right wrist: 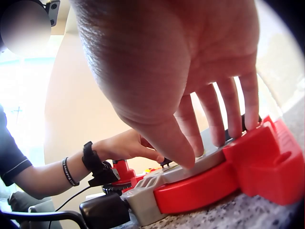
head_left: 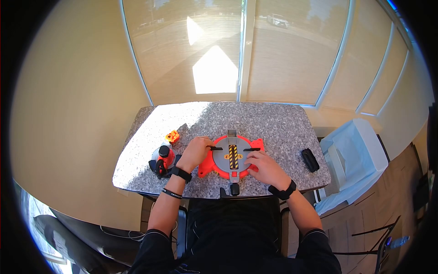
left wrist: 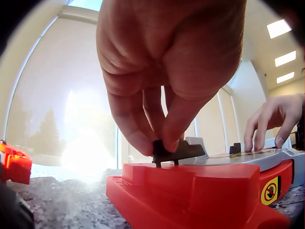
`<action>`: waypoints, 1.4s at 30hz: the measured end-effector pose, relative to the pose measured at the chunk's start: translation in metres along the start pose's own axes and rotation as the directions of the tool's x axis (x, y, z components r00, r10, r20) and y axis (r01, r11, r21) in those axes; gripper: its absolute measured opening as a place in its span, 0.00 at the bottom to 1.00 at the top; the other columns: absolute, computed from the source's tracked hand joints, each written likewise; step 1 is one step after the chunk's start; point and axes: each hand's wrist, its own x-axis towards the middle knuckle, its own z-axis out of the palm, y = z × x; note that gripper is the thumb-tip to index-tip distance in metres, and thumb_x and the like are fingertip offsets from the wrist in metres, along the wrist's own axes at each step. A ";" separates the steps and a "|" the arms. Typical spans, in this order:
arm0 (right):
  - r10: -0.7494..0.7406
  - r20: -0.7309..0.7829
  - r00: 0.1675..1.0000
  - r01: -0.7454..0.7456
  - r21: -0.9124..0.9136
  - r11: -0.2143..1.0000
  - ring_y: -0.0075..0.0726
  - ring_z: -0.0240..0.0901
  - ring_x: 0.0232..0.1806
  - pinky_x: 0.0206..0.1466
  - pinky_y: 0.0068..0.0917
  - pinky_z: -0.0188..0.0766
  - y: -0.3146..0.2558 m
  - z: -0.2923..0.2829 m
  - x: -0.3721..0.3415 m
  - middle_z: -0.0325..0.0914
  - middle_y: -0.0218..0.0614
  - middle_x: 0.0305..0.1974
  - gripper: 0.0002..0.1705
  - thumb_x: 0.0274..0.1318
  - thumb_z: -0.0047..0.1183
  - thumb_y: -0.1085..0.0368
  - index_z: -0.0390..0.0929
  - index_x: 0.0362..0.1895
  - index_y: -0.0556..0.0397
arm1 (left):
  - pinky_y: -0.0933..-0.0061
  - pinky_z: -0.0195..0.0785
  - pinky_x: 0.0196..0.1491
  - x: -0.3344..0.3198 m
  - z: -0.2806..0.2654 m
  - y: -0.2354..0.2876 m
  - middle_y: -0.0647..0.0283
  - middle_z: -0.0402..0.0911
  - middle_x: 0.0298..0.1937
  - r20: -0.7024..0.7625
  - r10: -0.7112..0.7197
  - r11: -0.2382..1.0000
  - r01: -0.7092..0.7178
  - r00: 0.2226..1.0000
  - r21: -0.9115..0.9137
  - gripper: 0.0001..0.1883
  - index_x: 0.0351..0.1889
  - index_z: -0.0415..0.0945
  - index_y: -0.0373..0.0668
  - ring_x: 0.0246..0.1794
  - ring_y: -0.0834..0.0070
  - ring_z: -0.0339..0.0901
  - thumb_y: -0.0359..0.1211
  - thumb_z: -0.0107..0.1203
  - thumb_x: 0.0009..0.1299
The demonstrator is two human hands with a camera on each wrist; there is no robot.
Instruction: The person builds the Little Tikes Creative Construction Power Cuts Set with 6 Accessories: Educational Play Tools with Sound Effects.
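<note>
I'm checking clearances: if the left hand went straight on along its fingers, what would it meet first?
Pinching a black piece, the left hand would likely meet the red base below; any gap is unclear.

A black case (head_left: pixel 310 160) lies near the right edge of the table (head_left: pixel 287 125), a bin (head_left: pixel 368 148) with a pale blue bag stands past that edge, and big shades (head_left: pixel 292 64) hang beyond the far edge.

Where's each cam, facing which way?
Head: on head, facing forward and down at toy; left hand, right hand, forearms, torso show.
Left wrist: on that wrist, facing window past left hand pinching a lever; right hand beyond.
Right wrist: on that wrist, facing left across toy; right hand, left arm show.
Both wrist views share toy and hands.
</note>
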 end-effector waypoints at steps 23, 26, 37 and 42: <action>0.005 0.000 1.000 -0.005 0.004 1.000 0.50 0.76 0.56 0.59 0.41 0.78 -0.002 0.001 -0.001 0.78 0.39 0.50 0.14 0.51 0.66 0.69 0.85 0.44 0.54 | 0.57 0.78 0.54 -0.004 0.008 -0.012 0.49 0.88 0.43 -0.045 -0.003 1.000 0.002 0.999 -0.027 0.11 0.42 0.88 0.36 0.46 0.50 0.85 0.21 0.58 0.65; 0.012 0.006 1.000 -0.012 0.007 1.000 0.50 0.75 0.56 0.59 0.41 0.78 -0.002 0.001 -0.001 0.78 0.39 0.50 0.14 0.51 0.66 0.69 0.85 0.44 0.54 | 0.56 0.78 0.54 -0.004 0.009 -0.014 0.50 0.88 0.42 -0.046 0.003 0.999 -0.005 0.999 -0.032 0.10 0.42 0.88 0.36 0.46 0.50 0.85 0.21 0.58 0.65; 0.022 0.024 0.999 -0.021 -0.035 0.999 0.50 0.76 0.56 0.59 0.42 0.78 -0.004 0.000 -0.001 0.78 0.38 0.51 0.14 0.51 0.66 0.67 0.85 0.44 0.54 | 0.56 0.79 0.55 -0.006 0.013 -0.016 0.51 0.89 0.43 -0.085 -0.003 0.998 -0.002 0.996 -0.056 0.10 0.41 0.89 0.38 0.47 0.51 0.85 0.21 0.58 0.66; 0.026 0.034 0.999 -0.025 -0.031 0.999 0.50 0.76 0.56 0.59 0.42 0.78 -0.005 -0.001 -0.001 0.78 0.39 0.51 0.14 0.52 0.66 0.67 0.85 0.45 0.54 | 0.56 0.78 0.56 -0.009 0.011 -0.011 0.50 0.89 0.45 -0.076 -0.006 0.999 0.003 0.997 -0.036 0.10 0.43 0.89 0.38 0.48 0.51 0.85 0.23 0.58 0.66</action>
